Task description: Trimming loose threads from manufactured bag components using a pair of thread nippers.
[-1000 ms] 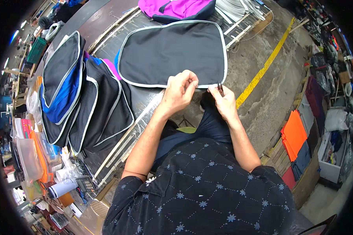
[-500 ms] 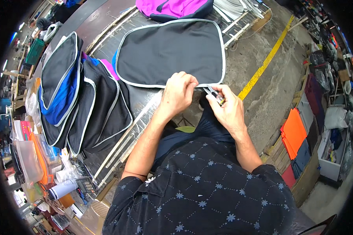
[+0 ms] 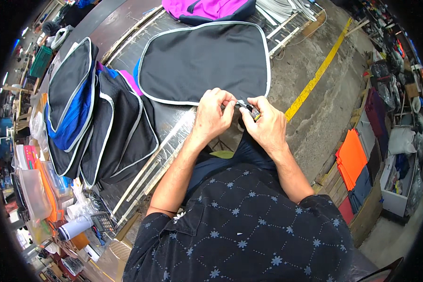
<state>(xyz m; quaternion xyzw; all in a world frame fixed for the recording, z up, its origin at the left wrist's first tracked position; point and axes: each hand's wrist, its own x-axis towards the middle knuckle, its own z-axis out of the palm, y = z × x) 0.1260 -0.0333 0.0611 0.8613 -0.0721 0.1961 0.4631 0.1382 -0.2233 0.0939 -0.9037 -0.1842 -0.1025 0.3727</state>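
Observation:
A black fabric panel [image 3: 204, 61] with light grey piping lies flat in front of me, its near edge at my hands. My left hand [image 3: 214, 115] is closed in a pinch at this edge; what lies between its fingertips is too small to make out. My right hand [image 3: 266, 123] grips small thread snips [image 3: 254, 113] with black and yellow parts. Their metal blades point left, close to the left fingertips. Part of the snips is hidden by the fingers.
Several black and blue piped fabric pieces [image 3: 113, 122] are heaped at the left on the dark table [image 3: 167, 120]. A magenta bag [image 3: 209, 9] sits beyond the panel, beside white strips [image 3: 282, 11]. A calculator [image 3: 102, 222] and a bottle [image 3: 75, 228] lie at lower left. Orange sheets [image 3: 351, 152] are at right.
My right hand has shifted left with the snips, bringing their blades nearer the left fingertips. My left hand stays pinched at nearly the same place. The panel has barely moved.

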